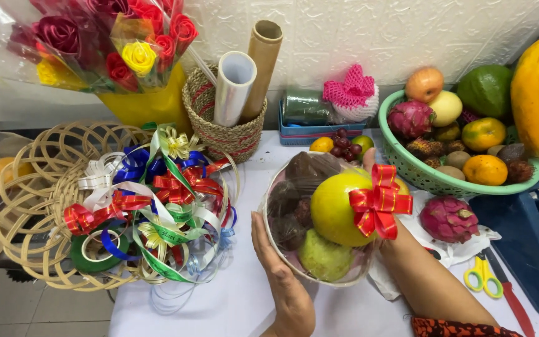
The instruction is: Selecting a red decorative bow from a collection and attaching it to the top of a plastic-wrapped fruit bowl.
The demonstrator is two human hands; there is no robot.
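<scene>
I hold a round fruit basket [294, 265] wrapped in clear film, tilted toward me above the white table. Inside lie a big yellow fruit [332, 209], a green pear-like fruit [322, 257] and dark fruits [291, 206]. A red and gold ribbon bow [378, 203] sits on the film at the basket's right side. My left hand [276, 265] lies flat against the basket's left rim. My right hand [369, 161] reaches behind the basket; only a fingertip shows above it, and the forearm runs down to the lower right.
A woven tray [26, 200] heaped with coloured ribbon bows sits at left. Behind stand a bouquet of fabric roses [113, 43], a woven pot [232, 134] with paper rolls, and a green basket [419, 171] of mixed fruit. A pink dragon fruit [447, 218], yellow scissors [483, 274] and a red-handled knife [513, 299] lie at right.
</scene>
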